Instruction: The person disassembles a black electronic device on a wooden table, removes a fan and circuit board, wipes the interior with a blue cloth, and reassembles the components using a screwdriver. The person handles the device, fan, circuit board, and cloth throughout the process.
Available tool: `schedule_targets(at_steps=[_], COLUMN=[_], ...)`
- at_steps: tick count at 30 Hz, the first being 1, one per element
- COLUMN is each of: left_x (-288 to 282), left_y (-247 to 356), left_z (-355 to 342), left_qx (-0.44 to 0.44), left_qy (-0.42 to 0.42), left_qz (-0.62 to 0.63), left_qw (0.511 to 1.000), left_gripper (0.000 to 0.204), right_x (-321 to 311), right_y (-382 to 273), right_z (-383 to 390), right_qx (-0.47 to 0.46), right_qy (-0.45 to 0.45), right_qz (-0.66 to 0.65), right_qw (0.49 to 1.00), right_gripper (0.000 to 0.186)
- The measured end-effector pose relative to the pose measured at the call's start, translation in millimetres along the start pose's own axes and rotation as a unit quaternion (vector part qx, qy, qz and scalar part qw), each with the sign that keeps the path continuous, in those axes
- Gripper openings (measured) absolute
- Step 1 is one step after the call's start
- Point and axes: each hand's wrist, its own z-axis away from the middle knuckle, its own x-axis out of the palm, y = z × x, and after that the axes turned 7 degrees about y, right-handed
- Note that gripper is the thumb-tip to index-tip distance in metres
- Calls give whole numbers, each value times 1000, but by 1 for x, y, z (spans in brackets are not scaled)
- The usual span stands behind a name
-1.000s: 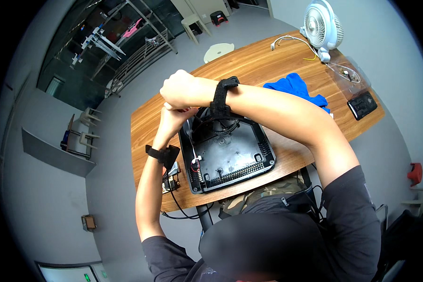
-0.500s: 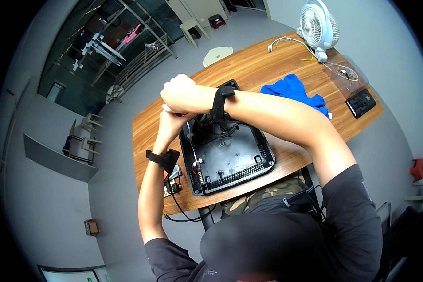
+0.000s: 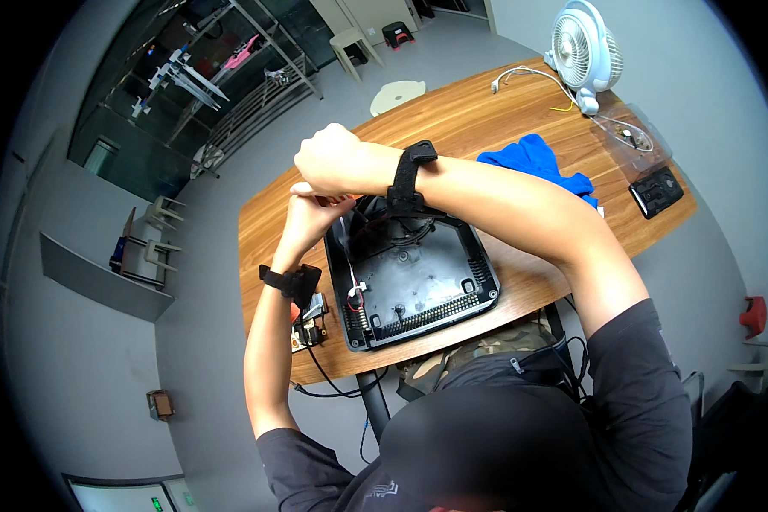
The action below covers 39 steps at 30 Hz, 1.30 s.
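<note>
My right hand (image 3: 327, 158) is closed in a fist over the far left corner of a black plastic housing (image 3: 414, 290), its contents hidden. Just below it, my left hand (image 3: 314, 213) has its fingers bent round something small and reddish, mostly hidden. The open housing lies on the table with cables, vent grilles and a white connector (image 3: 356, 290) on red and white leads. A small circuit board (image 3: 309, 333) sits at its left side. Black straps circle both my wrists.
The wooden table (image 3: 452, 119) carries a blue cloth (image 3: 538, 162), a white fan (image 3: 582, 51), white cables, a clear plastic bag (image 3: 623, 128) and a black phone-like object (image 3: 655, 192). Stools (image 3: 348, 47) and a metal rack (image 3: 260, 85) stand beyond; a red stool (image 3: 753, 316) is at right.
Both hands remain together at the housing's far left corner. Compared with half a second ago, my right fist is slightly higher and my left hand has shifted slightly up and left.
</note>
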Motion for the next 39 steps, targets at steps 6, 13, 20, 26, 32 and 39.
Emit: schedule_targets(at_steps=[6,13,20,26,32,39], left_x=[3,-1,9,9,12,18], left_y=[5,-5,4,-6,4,-29], left_z=[2,2,3,1,4,7], left_qx=[21,31,38,-6,7,35], left_qy=[5,3,42,11,16,-69], left_qz=[56,11,-3,-10,-13,-116], left_qw=[998,999,998,1000,1000,990], left_gripper=[21,26,25,22,19,20], right_x=[3,11,14,21,15,23], right_y=[2,3,11,18,14,25], right_z=[-2,3,-2,9,8,11], right_qx=[17,21,48,-17,25,2], right_qy=[-23,46,-23,77,25,51], right_qz=[18,14,-60,-43,-81,-146], right_qw=[999,999,997,996,996,988], right_gripper=[42,47,47,44,38,35])
